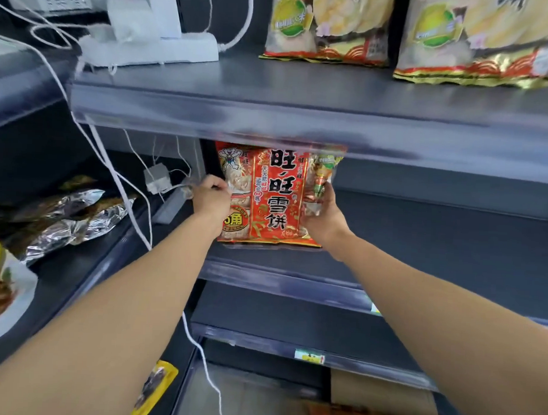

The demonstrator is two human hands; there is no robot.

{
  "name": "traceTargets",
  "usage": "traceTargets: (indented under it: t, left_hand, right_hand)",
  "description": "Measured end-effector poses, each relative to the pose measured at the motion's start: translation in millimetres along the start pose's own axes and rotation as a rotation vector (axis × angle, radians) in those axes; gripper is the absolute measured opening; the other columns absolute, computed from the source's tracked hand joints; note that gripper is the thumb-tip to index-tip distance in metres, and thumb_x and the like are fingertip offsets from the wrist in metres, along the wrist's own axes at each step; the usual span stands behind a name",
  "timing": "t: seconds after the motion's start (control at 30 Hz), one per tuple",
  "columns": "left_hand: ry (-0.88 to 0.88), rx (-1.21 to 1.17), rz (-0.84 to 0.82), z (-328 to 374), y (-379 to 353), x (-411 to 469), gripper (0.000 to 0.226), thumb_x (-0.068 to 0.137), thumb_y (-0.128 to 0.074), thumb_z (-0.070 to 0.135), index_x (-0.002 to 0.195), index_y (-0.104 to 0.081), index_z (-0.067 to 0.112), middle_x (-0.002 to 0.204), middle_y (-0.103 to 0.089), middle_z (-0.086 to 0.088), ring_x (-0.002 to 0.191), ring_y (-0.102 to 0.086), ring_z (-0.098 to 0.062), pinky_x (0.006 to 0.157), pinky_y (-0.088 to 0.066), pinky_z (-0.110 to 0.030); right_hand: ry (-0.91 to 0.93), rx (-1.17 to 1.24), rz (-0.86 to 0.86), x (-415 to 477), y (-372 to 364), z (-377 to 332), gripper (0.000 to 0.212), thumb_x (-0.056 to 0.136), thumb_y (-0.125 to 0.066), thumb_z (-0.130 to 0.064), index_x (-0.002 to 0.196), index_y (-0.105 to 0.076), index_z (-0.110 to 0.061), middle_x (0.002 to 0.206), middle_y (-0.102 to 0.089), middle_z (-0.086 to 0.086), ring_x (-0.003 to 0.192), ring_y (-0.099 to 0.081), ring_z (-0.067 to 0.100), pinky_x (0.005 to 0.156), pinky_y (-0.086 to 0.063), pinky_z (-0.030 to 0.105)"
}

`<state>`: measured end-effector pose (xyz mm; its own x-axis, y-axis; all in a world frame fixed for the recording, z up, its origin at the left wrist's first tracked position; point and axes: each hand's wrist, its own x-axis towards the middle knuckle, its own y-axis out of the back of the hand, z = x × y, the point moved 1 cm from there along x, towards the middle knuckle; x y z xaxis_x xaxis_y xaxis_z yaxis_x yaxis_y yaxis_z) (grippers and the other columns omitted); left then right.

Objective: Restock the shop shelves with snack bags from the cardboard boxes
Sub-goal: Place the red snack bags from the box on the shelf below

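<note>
Dark grey shelving [300, 115] fills the view, each tier fronted by a clear price rail. Two pale snack bags [327, 26] [480, 40] stand side by side at the right of the top tier. On the tier below, a red snack bag [276, 195] printed with large black characters stands upright near the front edge, its top hidden behind the rail above. Crumpled silver foil bags [70, 219] lie on the neighbouring shelf at left. A white power strip [154, 48] sits at the left of the top tier, and its white cables [112, 170] trail down past the lower tiers. A brown cardboard box [381, 394] shows at the lowest level. Left hand [211, 199], fingers curled, grips the red bag's left edge; right hand [323, 215] clasps its right edge, both arms outstretched.
</note>
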<state>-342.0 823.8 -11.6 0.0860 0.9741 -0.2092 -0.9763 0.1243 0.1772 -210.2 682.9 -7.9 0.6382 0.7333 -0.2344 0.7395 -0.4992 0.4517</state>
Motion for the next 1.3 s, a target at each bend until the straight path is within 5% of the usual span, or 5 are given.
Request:
traceTargets:
  t: [0.13,0.57,0.8,1.07,1.3]
  left_hand:
    - [0.012,-0.024,-0.017,-8,-8,16,0.035,0.094,-0.049,0.000,0.066,-0.047,0.022,0.072,-0.050,0.004,0.058,-0.045,-0.010,0.078,-0.053,-0.041]
    - [-0.093,0.007,-0.100,-8,-28,58,0.026,0.094,-0.050,0.004,0.075,-0.046,0.022,0.082,-0.051,0.005,0.090,-0.053,-0.020,0.095,-0.051,-0.046]
    - [-0.195,0.220,-0.158,-8,-17,43,0.046,0.094,-0.052,0.005,0.138,-0.041,0.005,0.137,-0.050,-0.011,0.120,-0.052,-0.023,0.091,-0.039,-0.025]
    - [-0.214,0.338,-0.264,-5,-3,-8,0.038,0.095,-0.050,0.003,0.133,-0.046,0.005,0.128,-0.052,-0.003,0.114,-0.052,-0.019,0.084,-0.038,-0.024]
    - [-0.400,0.530,-0.529,7,-24,-91,0.028,0.094,-0.054,0.007,0.122,-0.056,0.008,0.119,-0.060,-0.005,0.106,-0.055,-0.017,0.089,-0.043,-0.025]
  right_hand:
    - [-0.015,0.023,-0.001,8,-10,12,0.086,0.091,-0.054,-0.017,0.150,0.006,-0.036,0.143,-0.045,0.003,0.065,-0.048,0.009,0.053,-0.040,0.022]
    - [0.002,0.128,-0.023,42,-23,11,0.095,0.087,-0.063,-0.005,0.150,0.002,-0.036,0.136,-0.044,-0.006,0.087,-0.054,0.007,0.055,-0.047,0.013]
    - [-0.013,-0.153,0.112,33,-24,9,0.089,0.088,-0.056,-0.008,0.153,0.001,-0.025,0.155,-0.015,-0.002,0.137,-0.033,0.026,0.103,-0.046,0.039]
    - [0.079,-0.256,0.061,4,-13,10,0.075,0.087,-0.059,-0.017,0.150,-0.019,-0.022,0.148,-0.029,0.003,0.137,-0.032,0.023,0.112,-0.035,0.039]
    - [0.184,-0.471,0.008,-49,38,23,0.045,0.094,-0.048,-0.010,0.138,-0.046,-0.017,0.138,-0.050,0.007,0.117,-0.055,0.025,0.085,-0.049,0.028]
